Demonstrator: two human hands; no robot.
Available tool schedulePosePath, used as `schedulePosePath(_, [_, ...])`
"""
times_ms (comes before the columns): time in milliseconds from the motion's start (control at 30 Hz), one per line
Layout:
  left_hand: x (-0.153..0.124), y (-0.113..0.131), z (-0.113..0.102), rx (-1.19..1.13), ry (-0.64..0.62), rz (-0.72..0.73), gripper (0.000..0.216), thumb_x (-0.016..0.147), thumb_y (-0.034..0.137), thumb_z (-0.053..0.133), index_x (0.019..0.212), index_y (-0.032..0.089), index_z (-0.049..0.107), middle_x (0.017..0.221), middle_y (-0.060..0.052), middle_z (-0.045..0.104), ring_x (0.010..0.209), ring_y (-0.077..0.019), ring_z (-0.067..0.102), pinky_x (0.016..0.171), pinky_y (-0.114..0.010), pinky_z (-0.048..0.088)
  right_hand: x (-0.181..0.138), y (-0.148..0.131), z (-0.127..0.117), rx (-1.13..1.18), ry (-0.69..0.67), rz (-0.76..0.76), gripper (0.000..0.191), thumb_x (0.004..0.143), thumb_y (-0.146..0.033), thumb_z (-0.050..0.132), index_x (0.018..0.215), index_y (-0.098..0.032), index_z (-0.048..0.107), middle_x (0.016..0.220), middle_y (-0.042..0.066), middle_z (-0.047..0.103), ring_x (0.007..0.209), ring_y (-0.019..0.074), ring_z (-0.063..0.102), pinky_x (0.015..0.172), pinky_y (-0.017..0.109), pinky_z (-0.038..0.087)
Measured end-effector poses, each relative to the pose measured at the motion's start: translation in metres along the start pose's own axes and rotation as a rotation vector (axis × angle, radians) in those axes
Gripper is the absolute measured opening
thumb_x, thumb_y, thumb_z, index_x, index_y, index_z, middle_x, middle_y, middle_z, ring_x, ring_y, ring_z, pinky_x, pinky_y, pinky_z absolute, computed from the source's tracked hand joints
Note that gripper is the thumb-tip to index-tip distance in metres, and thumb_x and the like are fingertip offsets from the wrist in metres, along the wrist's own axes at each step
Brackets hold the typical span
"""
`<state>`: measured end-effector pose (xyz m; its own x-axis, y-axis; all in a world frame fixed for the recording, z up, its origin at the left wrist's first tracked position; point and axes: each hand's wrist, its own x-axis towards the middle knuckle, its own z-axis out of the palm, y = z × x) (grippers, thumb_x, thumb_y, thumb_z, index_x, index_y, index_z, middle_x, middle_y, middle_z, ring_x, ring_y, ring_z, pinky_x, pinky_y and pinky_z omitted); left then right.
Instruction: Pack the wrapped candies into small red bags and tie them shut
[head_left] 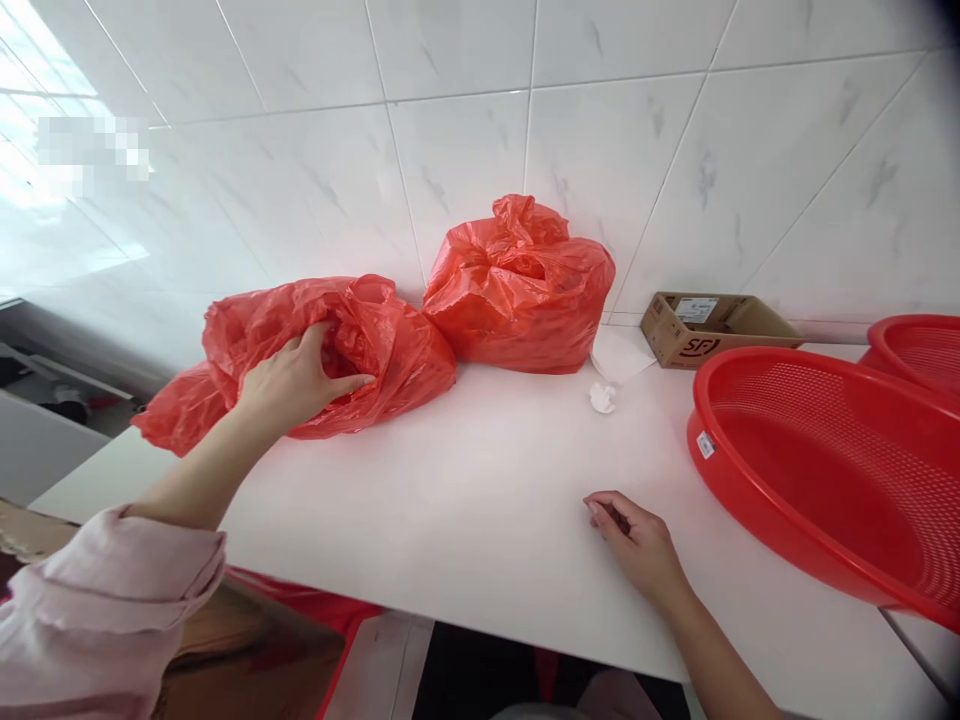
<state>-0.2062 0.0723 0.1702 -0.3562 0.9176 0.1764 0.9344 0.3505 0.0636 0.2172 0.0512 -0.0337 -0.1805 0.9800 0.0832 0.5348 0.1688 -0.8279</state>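
Observation:
My left hand (296,380) reaches forward and grips the crumpled red plastic bag (390,345) lying on the white counter (465,520); its fingers curl into the bag's open mouth. A second red plastic bag (517,290), full and knotted at the top, stands against the tiled wall just right of the first. My right hand (634,540) rests on the counter near its front edge, fingers loosely curled under with nothing visible in them.
A large red mesh basket (750,480) sits at the right, with another red basket (911,345) behind it. A small cardboard box (705,330) lies by the wall. White paper (619,352) and a crumpled white scrap (602,397) lie near the full bag.

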Motion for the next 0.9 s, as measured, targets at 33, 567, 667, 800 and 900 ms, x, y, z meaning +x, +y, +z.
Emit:
schedulePosePath(33, [0.004, 0.0, -0.004, 0.014, -0.025, 0.002, 0.093, 0.073, 0.08, 0.047, 0.143, 0.021, 0.036, 0.121, -0.018, 0.063, 0.099, -0.0418, 0.061, 0.071, -0.048, 0.047, 0.0, 0.0, 0.0, 0.001, 0.001, 0.003, 0.034, 0.09, -0.051, 0.05, 0.09, -0.022, 0.068, 0.073, 0.004, 0.067, 0.071, 0.0195, 0.063, 0.06, 0.028, 0.05])
schedulePosePath(567, [0.01, 0.007, -0.087, -0.82, 0.865, 0.033, 0.03, 0.081, 0.041, 0.064, 0.086, 0.013, 0.071, 0.058, 0.003, 0.054, 0.05, -0.0075, 0.046, 0.051, -0.022, 0.04, -0.001, -0.002, 0.002, 0.007, -0.045, -0.001, 0.033, 0.091, -0.05, 0.048, 0.093, -0.023, 0.067, 0.077, 0.003, 0.068, 0.072, 0.0192, 0.062, 0.061, 0.029, 0.049])
schedulePosePath(667, [0.017, 0.014, -0.087, -0.887, 0.834, 0.146, 0.027, 0.081, 0.035, 0.066, 0.094, 0.012, 0.071, 0.066, 0.001, 0.06, 0.056, -0.0074, 0.053, 0.056, -0.022, 0.046, 0.001, -0.01, 0.0, 0.041, -0.064, 0.018, 0.032, 0.091, -0.05, 0.049, 0.091, -0.023, 0.067, 0.077, 0.003, 0.067, 0.071, 0.0185, 0.061, 0.062, 0.029, 0.049])
schedulePosePath(800, [0.016, 0.026, -0.079, -0.907, 0.651, 0.179, 0.025, 0.081, 0.03, 0.068, 0.099, 0.013, 0.072, 0.073, -0.002, 0.066, 0.063, -0.0097, 0.06, 0.062, -0.023, 0.048, 0.012, -0.049, -0.01, 0.134, -0.174, -0.04, 0.03, 0.093, -0.047, 0.048, 0.09, -0.023, 0.066, 0.079, 0.002, 0.066, 0.075, 0.0166, 0.061, 0.066, 0.027, 0.049])
schedulePosePath(900, [0.011, 0.032, -0.075, -0.922, 0.583, 0.145, 0.02, 0.083, 0.029, 0.065, 0.094, 0.014, 0.073, 0.071, -0.001, 0.065, 0.065, -0.0107, 0.06, 0.064, -0.025, 0.048, 0.031, -0.1, -0.019, 0.163, -0.231, -0.197, 0.026, 0.093, -0.043, 0.05, 0.097, -0.023, 0.066, 0.081, 0.002, 0.066, 0.076, 0.0153, 0.062, 0.068, 0.026, 0.049])
